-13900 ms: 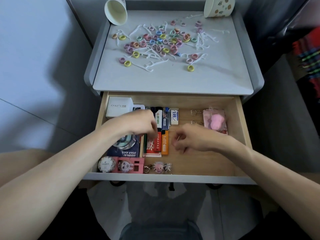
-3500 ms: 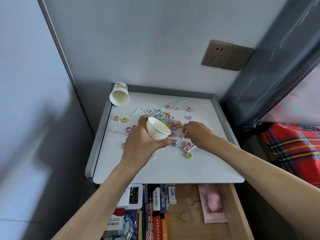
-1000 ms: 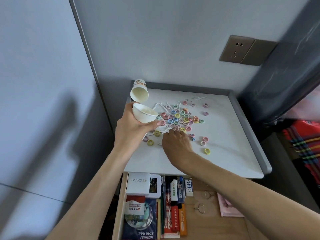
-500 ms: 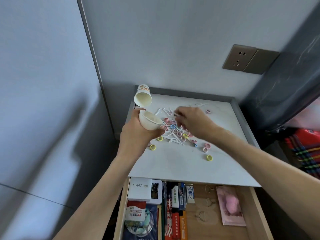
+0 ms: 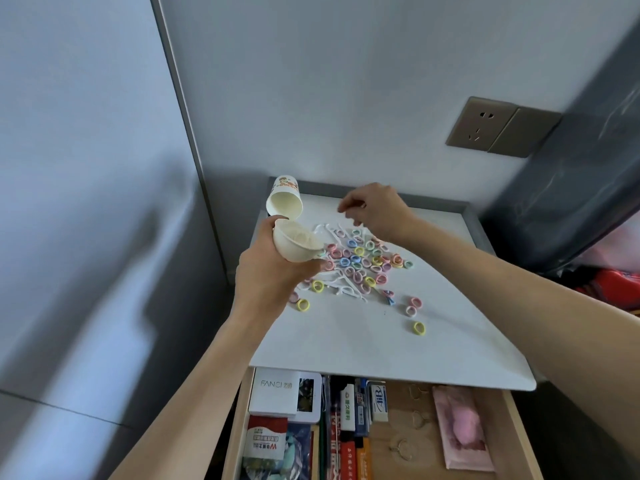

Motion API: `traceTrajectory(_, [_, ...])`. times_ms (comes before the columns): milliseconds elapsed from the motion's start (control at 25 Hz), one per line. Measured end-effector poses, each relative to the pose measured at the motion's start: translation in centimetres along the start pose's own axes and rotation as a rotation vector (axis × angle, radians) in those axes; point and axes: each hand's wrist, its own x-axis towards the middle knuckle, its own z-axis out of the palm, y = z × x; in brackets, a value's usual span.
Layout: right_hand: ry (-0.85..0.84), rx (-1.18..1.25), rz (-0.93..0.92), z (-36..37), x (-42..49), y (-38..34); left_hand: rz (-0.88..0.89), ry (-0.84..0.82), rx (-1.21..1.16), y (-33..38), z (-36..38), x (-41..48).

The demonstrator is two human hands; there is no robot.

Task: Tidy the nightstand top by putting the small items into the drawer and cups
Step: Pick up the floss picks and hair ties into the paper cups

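We sort: our left hand (image 5: pixel 273 271) grips the cup (image 5: pixel 296 244) at 9 o'clock of the rings (image 5: pixel 360 261); our right hand (image 5: pixel 377 211) curls at 12, hold unclear, probably cup-bound next.

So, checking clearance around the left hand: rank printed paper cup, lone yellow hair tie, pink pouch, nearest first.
1. Printed paper cup, back left corner, just beyond the left hand.
2. Lone yellow hair tie, front right of the top.
3. Pink pouch, drawer's right side.

pastel hair ties (image 5: pixel 360 259), white nightstand top (image 5: pixel 381 341), white cup (image 5: pixel 297 244), red plaid blanket (image 5: pixel 609 289)
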Motion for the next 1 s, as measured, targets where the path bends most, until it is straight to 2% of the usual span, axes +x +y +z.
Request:
traceTrajectory(80, [-0.091, -0.185, 0.085, 1.9, 2.0, 2.6, 0.007, 0.019, 0.0, -0.3, -0.4, 0.4])
traceTrajectory(160, [-0.145, -0.252, 0.139, 3.7, 3.4, 3.7, 0.002, 0.049, -0.001, -0.7, -0.7, 0.9])
traceTrajectory(320, [-0.113, -0.315, 0.173, 6.3, 5.1, 4.4, -0.002, 0.077, 0.005, -1.2, -1.0, 1.6])
traceTrajectory(520, [-0.059, -0.233, 0.172, 7.3, 5.6, 5.2, -0.016, 0.081, 0.013, -1.4, -1.1, 2.0])
traceTrajectory(720, [0.019, -0.027, 0.211, 4.4, 4.8, 5.8, -0.021, 0.071, 0.016, -1.2, -1.1, 1.8])
traceTrajectory(760, [-0.019, -0.04, 0.221, 3.4, 4.6, 6.2, -0.02, 0.068, 0.016, -1.1, -1.0, 1.8])
traceTrajectory(880, [-0.29, -0.229, 0.199, 1.1, 4.0, 7.1, -0.027, 0.058, 0.011, -0.9, -0.8, 1.9])
traceTrajectory(920, [-0.305, -0.255, 0.193, 1.0, 4.0, 7.2, -0.03, 0.054, 0.009, -0.8, -0.7, 1.9])
traceTrajectory(1000, [-0.216, -0.213, 0.176, 1.6, 4.1, 7.0, -0.032, 0.051, 0.006, -0.6, -0.5, 1.9])
